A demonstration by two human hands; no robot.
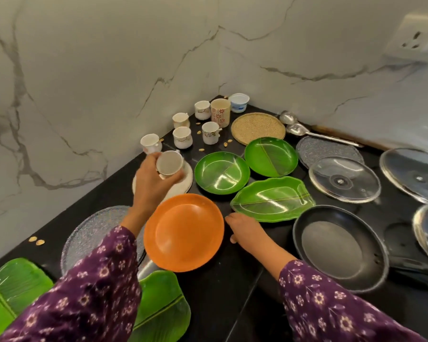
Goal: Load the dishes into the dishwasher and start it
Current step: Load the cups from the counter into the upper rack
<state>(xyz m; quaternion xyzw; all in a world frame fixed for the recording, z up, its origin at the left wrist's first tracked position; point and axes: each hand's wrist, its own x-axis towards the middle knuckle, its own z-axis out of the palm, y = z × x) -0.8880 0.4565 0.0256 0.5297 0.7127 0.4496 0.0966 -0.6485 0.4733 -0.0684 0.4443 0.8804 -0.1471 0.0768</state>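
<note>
While the step in hand seems to be gathering dishes, the person's left hand (153, 183), fingers curled round it, holds a tilted, empty white cup (169, 165) above a white plate (187, 178) on the counter (208, 304); the right hand (245, 230) rests with relaxed fingers, holding nothing, just beside an orange plate (183, 232). Next, the cup probably needs carrying to the dishwasher, which is out of sight. A frying pan (339, 245) lies empty; a round tray (258, 128) holds grain.

Nothing readable here, honestly. The white tub (239, 102) at the back of the table (232, 292) has some blue print on its side, but it's way too blurry to make out. The tall mug (220, 116) beside it just shows red flowers.
</note>
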